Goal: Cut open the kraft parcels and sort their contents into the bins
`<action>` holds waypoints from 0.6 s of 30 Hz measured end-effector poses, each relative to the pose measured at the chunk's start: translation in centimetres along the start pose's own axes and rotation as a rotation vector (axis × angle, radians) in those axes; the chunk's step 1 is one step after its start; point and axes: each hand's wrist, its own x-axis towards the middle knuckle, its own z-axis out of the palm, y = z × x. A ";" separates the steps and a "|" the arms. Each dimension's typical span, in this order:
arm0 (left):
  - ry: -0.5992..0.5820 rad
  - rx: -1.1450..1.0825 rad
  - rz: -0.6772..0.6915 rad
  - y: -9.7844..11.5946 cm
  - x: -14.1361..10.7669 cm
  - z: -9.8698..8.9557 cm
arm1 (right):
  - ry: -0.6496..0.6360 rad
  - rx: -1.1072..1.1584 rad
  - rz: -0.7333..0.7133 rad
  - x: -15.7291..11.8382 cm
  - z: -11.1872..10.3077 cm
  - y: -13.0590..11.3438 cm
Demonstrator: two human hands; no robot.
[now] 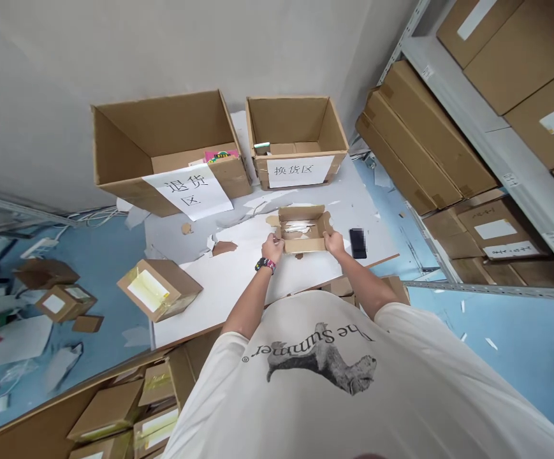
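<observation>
Storeroom: blue floor [506, 357] strewn with small cardboard boxes [64, 303], grey wall [114, 57] behind
Shelving: metal rack [453, 83] along the right, loaded with brown cartons [420, 140]
Bench: wide white board [219, 287], scuffed and patched with torn paper
Bins: two open cartons against the wall, left carton [162, 127] with paper sign [188, 190] reading 退货区, right carton [289, 121] with paper sign [300, 171] reading 换货区
Nearby: taped carton [159, 290] on the board, left of the hands; black phone [357, 243] just beyond the right hand
Box: small open cardboard box [300, 245] straight ahead, gripped between both hands, long axis running left to right across the body, white paper packing [299, 227] inside; contact with the board impossible to tell
Reach: both hands about equally near, one at each short end
Left hand: [273, 247] closed on the box's left end, colourful wristband [266, 265] at the wrist, forearm angled inward
Right hand: [334, 242] closed on the box's right end, arm reaching forward, elbow slightly bent
</observation>
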 end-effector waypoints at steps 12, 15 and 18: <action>0.053 -0.044 0.085 3.6 -1.2 3.2 | -0.023 0.027 -0.053 -1.4 -4.9 3.6; 0.042 0.002 0.079 3.5 -0.9 3.8 | -0.061 0.023 -0.036 -1.9 -4.6 4.0; 0.039 0.028 0.084 2.9 -0.6 4.0 | -0.090 0.027 -0.040 -2.1 -3.8 3.9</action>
